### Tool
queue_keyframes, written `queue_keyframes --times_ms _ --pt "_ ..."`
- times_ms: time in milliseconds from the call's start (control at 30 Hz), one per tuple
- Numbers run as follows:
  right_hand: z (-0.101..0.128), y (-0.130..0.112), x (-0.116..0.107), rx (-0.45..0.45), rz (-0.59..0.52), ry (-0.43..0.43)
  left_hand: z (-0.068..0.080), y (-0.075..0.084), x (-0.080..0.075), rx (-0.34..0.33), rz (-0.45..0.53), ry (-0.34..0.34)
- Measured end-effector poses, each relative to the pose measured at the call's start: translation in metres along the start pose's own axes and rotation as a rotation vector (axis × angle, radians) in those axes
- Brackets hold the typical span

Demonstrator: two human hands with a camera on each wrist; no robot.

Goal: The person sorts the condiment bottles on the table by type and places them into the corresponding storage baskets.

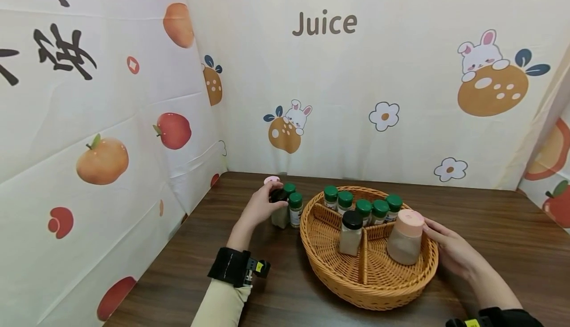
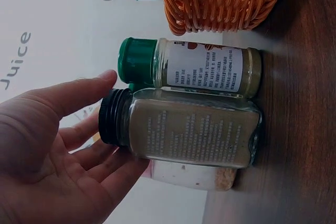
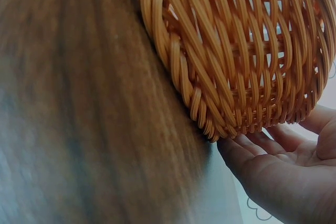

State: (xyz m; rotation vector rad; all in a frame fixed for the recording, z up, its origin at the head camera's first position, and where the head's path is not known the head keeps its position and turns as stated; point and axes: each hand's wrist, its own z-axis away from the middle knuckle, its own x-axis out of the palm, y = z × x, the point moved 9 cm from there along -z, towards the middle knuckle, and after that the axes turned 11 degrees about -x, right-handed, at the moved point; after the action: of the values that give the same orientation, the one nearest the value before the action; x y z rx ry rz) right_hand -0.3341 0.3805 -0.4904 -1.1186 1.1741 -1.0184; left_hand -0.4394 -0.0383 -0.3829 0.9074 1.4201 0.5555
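My left hand (image 1: 260, 207) is at the black cap of a square glass spice jar (image 2: 191, 129), its thumb and fingers on opposite sides of the cap. The jar stands upright on the table, filled with greyish powder. Close beside it are green-capped spice bottles (image 1: 296, 210), and a pink-lidded jar (image 1: 271, 180) stands behind. My right hand (image 1: 456, 248) rests with fairly straight fingers against the outside of the round wicker basket (image 1: 329, 280). In the right wrist view, the fingertips are partly hidden behind the basket wall (image 3: 236, 51).
The basket has woven dividers (image 1: 364, 262). Several green-capped bottles (image 1: 363, 208) fill its back section, another black-capped jar (image 1: 350, 235) stands front left, and a large pink-lidded jar (image 1: 404, 243) on the right. A printed cloth (image 1: 338, 79) hangs behind the dark wooden table (image 1: 498, 223).
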Motion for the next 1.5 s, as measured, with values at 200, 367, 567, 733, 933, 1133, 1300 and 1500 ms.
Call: queue_keyframes --times_ms 200,367,567,733,933,1133,1300,1500 --pt "0.001 -0.002 -0.003 -0.010 0.002 0.005 -0.003 -0.001 0.001 -0.015 -0.031 0.004" --pt "0.002 -0.003 -0.004 -0.012 0.008 0.005 -0.005 0.000 -0.002 -0.029 -0.066 0.056" --pt "0.003 -0.004 -0.005 -0.004 -0.002 0.000 -0.003 0.007 -0.006 -0.007 -0.111 0.103" --pt "0.005 -0.003 -0.007 -0.030 -0.028 0.005 0.001 0.012 -0.007 -0.004 -0.131 0.106" --pt "0.006 -0.004 -0.009 -0.051 -0.054 0.007 0.005 0.018 -0.016 -0.027 -0.115 0.125" --pt "0.007 -0.003 -0.010 -0.033 -0.025 0.018 0.012 0.032 -0.029 0.018 -0.099 0.171" --pt "0.008 -0.002 -0.009 -0.027 0.001 0.017 0.021 0.046 -0.042 0.045 -0.121 0.225" --pt "0.009 -0.002 -0.008 -0.028 0.001 0.014 0.038 0.071 -0.053 0.144 -0.121 0.280"
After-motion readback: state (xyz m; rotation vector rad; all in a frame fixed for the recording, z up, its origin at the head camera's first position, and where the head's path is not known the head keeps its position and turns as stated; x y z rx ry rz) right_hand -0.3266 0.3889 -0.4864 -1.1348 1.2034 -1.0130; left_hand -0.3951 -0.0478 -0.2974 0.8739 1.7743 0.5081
